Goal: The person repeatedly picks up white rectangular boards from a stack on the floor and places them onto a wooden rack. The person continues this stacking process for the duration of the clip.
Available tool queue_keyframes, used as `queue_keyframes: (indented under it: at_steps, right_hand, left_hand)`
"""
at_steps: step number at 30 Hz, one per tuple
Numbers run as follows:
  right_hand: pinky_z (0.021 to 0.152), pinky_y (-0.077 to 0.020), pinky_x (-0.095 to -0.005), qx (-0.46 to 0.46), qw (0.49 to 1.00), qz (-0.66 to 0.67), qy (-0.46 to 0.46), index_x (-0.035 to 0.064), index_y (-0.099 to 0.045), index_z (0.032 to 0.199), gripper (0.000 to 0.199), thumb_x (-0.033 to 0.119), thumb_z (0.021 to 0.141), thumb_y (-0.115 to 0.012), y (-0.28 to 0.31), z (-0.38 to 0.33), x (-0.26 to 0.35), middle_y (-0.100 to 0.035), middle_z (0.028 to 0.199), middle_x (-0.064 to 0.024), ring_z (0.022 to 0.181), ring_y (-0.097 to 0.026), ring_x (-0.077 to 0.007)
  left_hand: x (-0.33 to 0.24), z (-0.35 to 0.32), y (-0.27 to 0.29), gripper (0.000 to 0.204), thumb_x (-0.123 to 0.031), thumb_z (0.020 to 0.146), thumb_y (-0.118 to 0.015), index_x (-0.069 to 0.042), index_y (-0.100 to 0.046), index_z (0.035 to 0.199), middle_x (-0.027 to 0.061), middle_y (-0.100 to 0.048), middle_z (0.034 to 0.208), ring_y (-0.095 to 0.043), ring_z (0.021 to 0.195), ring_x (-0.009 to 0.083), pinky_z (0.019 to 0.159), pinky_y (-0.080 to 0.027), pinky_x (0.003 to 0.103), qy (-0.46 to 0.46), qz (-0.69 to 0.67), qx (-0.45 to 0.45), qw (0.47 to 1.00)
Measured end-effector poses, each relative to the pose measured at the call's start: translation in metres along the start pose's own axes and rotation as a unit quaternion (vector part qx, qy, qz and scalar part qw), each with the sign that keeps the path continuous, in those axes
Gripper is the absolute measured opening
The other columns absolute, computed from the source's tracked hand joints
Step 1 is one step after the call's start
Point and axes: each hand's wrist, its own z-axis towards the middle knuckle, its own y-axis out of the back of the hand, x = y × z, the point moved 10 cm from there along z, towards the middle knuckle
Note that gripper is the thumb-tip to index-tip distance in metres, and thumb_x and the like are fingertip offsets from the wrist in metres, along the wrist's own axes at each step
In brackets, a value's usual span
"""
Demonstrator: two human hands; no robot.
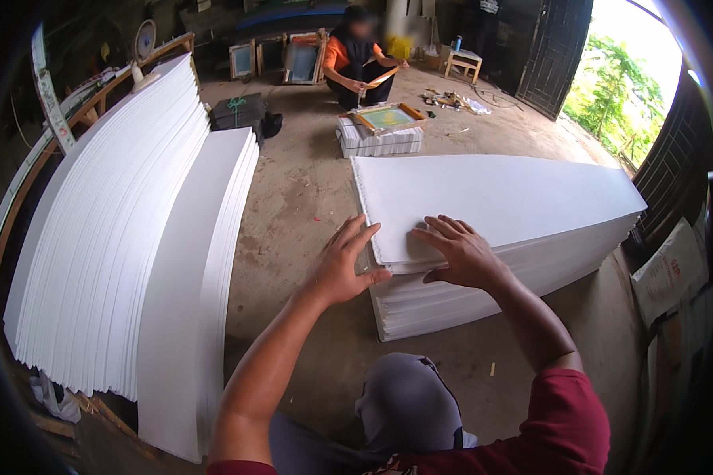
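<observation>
White sheets (523, 186) lie stacked (largely squared, it seems); left hand (338, 267) and right hand (469, 257) spread, gripping nothing; leaning sheets (119, 214) stand unstacked.

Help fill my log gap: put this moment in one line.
white sheet stack: lying flat | left hand: open, at its left end | right hand: open, over top sheet

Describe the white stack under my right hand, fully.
The white stack is a long, low pile of thin sheets, smooth on top, perhaps foam or board. Its left edge looks rough; layers show along the near side, not quite flush. It lies flat, apparently on the floor, stretching off to the right. Your right hand is over its near edge, your left hand at its left end; contact is unclear.
</observation>
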Motion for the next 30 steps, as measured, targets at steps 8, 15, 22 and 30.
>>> queue_keyframes:
  at_steps: [8,15,22,30]
  right_hand:
    - [0.100,-0.0605,-0.0447,-0.124,0.987,-0.003,0.103,0.0227,-0.066,0.147,0.067,0.039,0.085,-0.087,0.028,-0.006,0.004,-0.070,0.144,-0.0033,0.126,-0.070,-0.0262]
    - [0.109,-0.0538,-0.0458,-0.162,0.984,-0.075,0.009,0.0174,-0.059,0.151,0.067,0.036,0.092,-0.083,0.055,-0.024,-0.038,-0.068,0.146,-0.0066,0.135,-0.065,-0.0258]
    - [0.102,-0.0572,-0.0437,-0.250,0.959,-0.130,-0.015,0.0161,-0.071,0.134,0.054,0.037,0.086,-0.086,0.049,-0.052,-0.092,-0.076,0.135,-0.0017,0.123,-0.072,-0.0241]
    - [0.101,-0.0587,-0.0422,-0.264,0.963,-0.021,0.054,0.0145,-0.072,0.135,0.062,0.024,0.076,-0.089,0.055,0.000,0.021,-0.076,0.134,-0.0035,0.122,-0.073,-0.0242]
  left_hand:
    - [-0.049,0.032,-0.014,0.074,-0.061,0.077,-0.089,-0.021,-0.074,0.137,0.0102,-0.066,0.147,-0.053,0.147,0.0363,0.126,-0.035,0.061,-0.074,0.230,-0.062,0.968]
    - [-0.072,0.062,0.042,0.054,-0.054,0.081,-0.086,-0.022,-0.081,0.125,0.0021,-0.080,0.130,-0.073,0.125,0.0276,0.121,-0.040,0.063,-0.140,0.293,-0.072,0.943]
    - [-0.093,0.052,0.086,0.067,-0.061,0.078,-0.088,-0.021,-0.079,0.130,0.0057,-0.077,0.137,-0.066,0.136,0.0326,0.128,-0.028,0.067,-0.077,0.341,-0.008,0.937]
    - [-0.101,0.063,0.034,0.058,-0.013,0.081,-0.080,-0.020,-0.074,0.138,0.0064,-0.077,0.137,-0.072,0.127,0.0329,0.109,-0.054,0.049,-0.021,0.403,0.009,0.915]
